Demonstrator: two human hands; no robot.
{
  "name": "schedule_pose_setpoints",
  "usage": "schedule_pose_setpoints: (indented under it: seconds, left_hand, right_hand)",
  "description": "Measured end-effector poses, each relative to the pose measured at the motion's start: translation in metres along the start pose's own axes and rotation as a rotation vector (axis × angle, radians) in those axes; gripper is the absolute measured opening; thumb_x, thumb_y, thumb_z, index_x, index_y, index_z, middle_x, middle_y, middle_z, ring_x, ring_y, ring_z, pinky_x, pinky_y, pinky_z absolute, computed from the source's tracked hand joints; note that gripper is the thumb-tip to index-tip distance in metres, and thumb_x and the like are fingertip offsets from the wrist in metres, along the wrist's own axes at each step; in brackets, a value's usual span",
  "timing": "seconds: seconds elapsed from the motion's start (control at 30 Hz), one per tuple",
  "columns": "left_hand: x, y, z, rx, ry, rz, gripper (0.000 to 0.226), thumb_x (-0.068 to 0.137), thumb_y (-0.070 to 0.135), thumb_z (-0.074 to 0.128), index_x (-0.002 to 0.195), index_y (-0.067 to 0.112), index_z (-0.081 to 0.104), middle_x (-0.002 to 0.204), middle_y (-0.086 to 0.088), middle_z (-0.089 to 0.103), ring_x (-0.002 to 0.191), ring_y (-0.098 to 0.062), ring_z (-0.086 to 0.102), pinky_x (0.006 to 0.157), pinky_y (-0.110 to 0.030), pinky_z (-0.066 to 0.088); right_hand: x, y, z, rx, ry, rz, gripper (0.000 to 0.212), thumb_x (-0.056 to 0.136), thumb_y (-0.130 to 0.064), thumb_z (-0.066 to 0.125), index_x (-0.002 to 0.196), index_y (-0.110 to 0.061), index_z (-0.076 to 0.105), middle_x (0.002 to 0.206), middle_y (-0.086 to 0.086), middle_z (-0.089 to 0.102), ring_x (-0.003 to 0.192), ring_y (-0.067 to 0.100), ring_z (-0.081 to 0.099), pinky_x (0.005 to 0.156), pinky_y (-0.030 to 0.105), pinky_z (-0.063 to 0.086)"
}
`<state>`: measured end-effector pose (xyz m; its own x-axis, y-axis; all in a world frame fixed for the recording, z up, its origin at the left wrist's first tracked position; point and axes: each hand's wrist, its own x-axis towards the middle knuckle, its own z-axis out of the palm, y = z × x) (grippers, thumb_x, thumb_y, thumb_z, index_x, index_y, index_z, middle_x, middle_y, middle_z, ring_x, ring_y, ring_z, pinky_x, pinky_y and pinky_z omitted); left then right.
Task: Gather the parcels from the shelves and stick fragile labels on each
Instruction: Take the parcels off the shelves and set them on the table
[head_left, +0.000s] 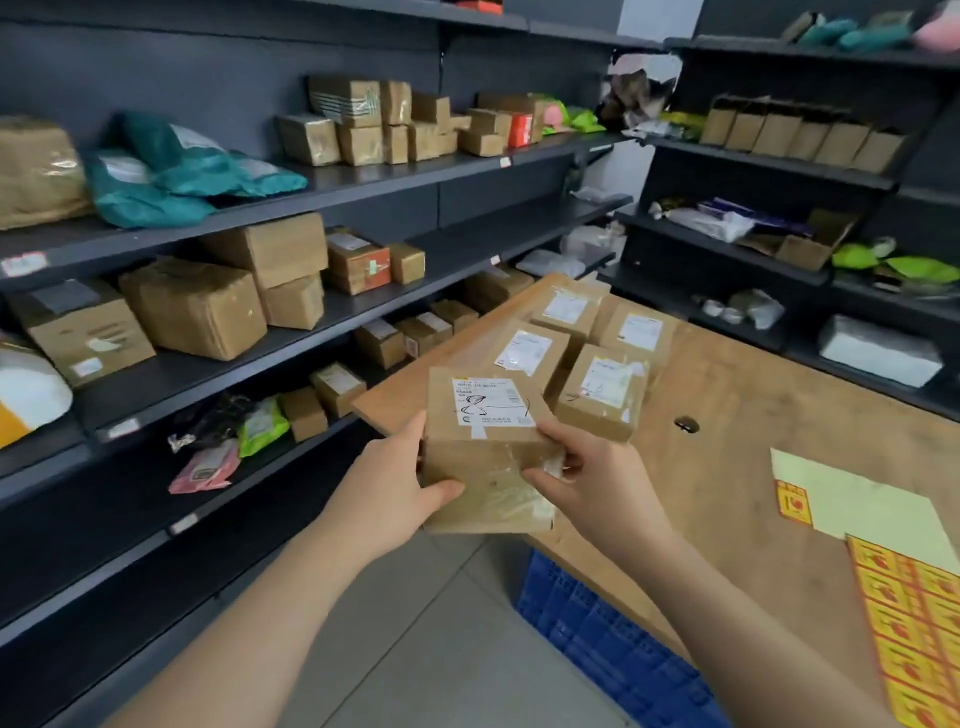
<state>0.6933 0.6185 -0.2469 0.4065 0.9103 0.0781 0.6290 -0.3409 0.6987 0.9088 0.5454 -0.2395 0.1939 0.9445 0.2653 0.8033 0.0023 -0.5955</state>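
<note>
Left hand (387, 486) and right hand (587, 475) both grip a taped cardboard parcel (483, 452) at its side edges, above the wooden table's (727, 405) corner near 4 gathered parcels (602, 389). It looks light, stiff; its tape probably slippery.

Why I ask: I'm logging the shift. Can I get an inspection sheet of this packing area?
Surface: wooden table, bare wood with a small hole.
Job's things: held parcel at the table's edge; four parcels grouped on the table; fragile label sheet at its right side.
Clutter: pale backing paper beside the labels; blue crate under the table.
Hands: left hand and right hand both grip the held parcel.
Cables: nothing seen.
Surroundings: dark shelves stocked with boxes and mailer bags.
</note>
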Motion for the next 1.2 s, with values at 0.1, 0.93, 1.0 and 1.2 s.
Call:
schedule_pose_setpoints:
  seconds: [0.1, 0.93, 1.0, 1.2]
  left_hand:
    - [0.028, 0.002, 0.026, -0.033, -0.109, 0.011, 0.060, 0.074, 0.037, 0.075, 0.121, 0.048, 0.040, 0.099, 0.036, 0.048, 0.090, 0.008, 0.049, 0.073, -0.014, 0.040]
    - [0.221, 0.167, 0.194, -0.020, -0.495, 0.275, 0.084, 0.062, 0.052, 0.081, 0.134, 0.025, 0.046, 0.104, 0.012, 0.063, 0.088, -0.007, 0.060, 0.081, -0.030, 0.050]
    - [0.234, 0.183, 0.206, -0.022, -0.490, 0.256, 0.074, 0.059, 0.055, 0.081, 0.123, 0.030, 0.054, 0.091, 0.013, 0.066, 0.079, -0.005, 0.061, 0.074, -0.029, 0.053]
    - [0.276, 0.234, 0.242, -0.044, -0.436, 0.259, 0.059, 0.056, 0.058, 0.080, 0.106, 0.039, 0.057, 0.074, 0.023, 0.061, 0.065, 0.015, 0.055, 0.047, -0.009, 0.036]
  right_hand:
    - [0.005, 0.031, 0.006, -0.008, 0.002, 0.092, 0.051, 0.077, -0.037, 0.073, 0.126, -0.029, 0.060, 0.093, -0.013, 0.070, 0.080, 0.003, 0.063, 0.075, 0.029, 0.056]
    - [0.045, 0.192, -0.154, -0.146, 0.259, 0.559, 0.045, 0.068, -0.032, 0.080, 0.111, -0.026, 0.069, 0.080, -0.008, 0.071, 0.076, 0.008, 0.066, 0.074, 0.029, 0.054]
    - [0.056, 0.215, -0.174, -0.135, 0.238, 0.553, 0.043, 0.066, -0.033, 0.082, 0.107, -0.029, 0.071, 0.075, -0.013, 0.070, 0.071, 0.000, 0.065, 0.066, 0.017, 0.050]
    - [0.093, 0.271, -0.238, -0.136, 0.217, 0.498, 0.043, 0.059, -0.043, 0.084, 0.099, -0.035, 0.071, 0.068, -0.019, 0.067, 0.059, -0.008, 0.060, 0.045, 0.008, 0.042]
